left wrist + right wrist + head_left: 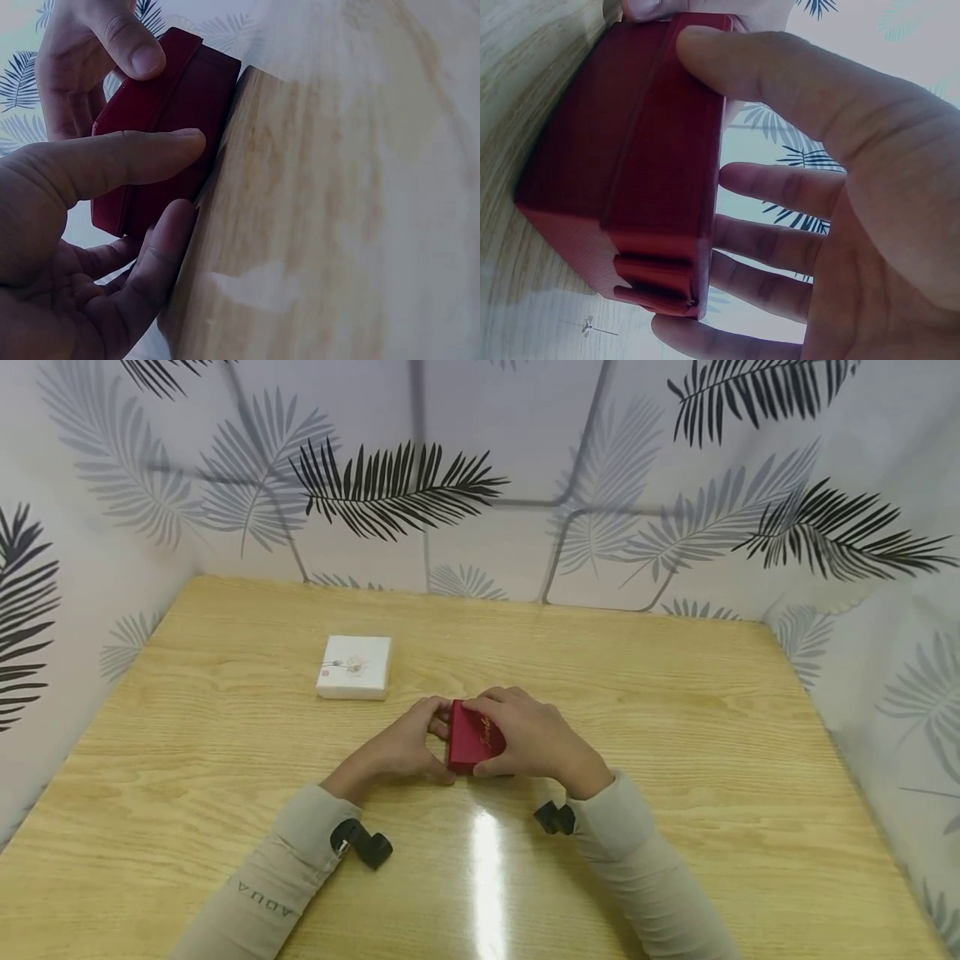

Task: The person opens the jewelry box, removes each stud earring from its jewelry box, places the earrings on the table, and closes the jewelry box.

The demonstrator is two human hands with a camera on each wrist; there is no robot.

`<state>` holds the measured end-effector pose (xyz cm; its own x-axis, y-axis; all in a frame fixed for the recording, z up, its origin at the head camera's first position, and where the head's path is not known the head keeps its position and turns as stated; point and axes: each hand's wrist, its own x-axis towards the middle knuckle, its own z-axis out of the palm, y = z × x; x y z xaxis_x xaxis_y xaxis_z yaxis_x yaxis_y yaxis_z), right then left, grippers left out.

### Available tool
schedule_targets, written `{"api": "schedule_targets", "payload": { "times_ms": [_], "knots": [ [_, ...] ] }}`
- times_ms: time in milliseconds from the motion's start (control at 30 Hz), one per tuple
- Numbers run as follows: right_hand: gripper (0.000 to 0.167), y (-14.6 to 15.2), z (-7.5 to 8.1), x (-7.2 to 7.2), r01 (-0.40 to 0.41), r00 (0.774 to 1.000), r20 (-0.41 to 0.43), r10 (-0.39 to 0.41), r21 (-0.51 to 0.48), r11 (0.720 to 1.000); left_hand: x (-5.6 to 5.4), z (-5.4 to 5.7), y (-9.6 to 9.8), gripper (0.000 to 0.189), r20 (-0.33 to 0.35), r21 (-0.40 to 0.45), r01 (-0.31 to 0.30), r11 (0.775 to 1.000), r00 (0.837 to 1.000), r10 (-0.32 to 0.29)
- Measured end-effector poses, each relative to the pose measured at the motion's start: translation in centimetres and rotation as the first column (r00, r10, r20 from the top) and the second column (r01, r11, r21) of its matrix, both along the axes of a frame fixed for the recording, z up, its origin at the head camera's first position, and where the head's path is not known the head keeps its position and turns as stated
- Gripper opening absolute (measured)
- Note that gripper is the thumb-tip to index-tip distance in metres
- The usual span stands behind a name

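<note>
A small red box [465, 739] with gold script on its lid sits on the table, between both hands. My left hand [405, 743] holds its left side; in the left wrist view the left thumb [150, 157] lies along the lower part, the other fingers behind. From the right, my right hand [536, 735] grips the lid, covering part of the lettering. The right wrist view shows the right thumb [720, 64] on the lid's near face and the fingertips at the far side. A red bow [656, 281] decorates one side, and a seam runs between lid and base.
A white square box [355, 667] with a printed flower stands behind and left of the hands. The wooden table [675, 735] reaches back to a leaf-patterned curtain [495, 543]. Black camera mounts [363, 843] are worn at the wrists.
</note>
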<state>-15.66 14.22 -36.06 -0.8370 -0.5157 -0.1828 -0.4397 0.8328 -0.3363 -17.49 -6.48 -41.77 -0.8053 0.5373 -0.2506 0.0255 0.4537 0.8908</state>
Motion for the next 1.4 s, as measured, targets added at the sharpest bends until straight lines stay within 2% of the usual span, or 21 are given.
{"api": "schedule_targets", "payload": {
  "times_ms": [833,1400],
  "knots": [
    [0.082,-0.06,-0.08,0.02,-0.008,1.000,-0.007,0.008,-0.001,1.000,0.06,0.09,-0.05,0.090,-0.011,0.032,0.000,0.999,1.000,0.000],
    [0.083,-0.07,-0.27,0.09,0.003,1.000,0.014,-0.003,-0.012,1.000,0.27,0.11,0.06,0.090,-0.007,0.008,-0.008,1.000,1.000,0.008]
  ]
}}
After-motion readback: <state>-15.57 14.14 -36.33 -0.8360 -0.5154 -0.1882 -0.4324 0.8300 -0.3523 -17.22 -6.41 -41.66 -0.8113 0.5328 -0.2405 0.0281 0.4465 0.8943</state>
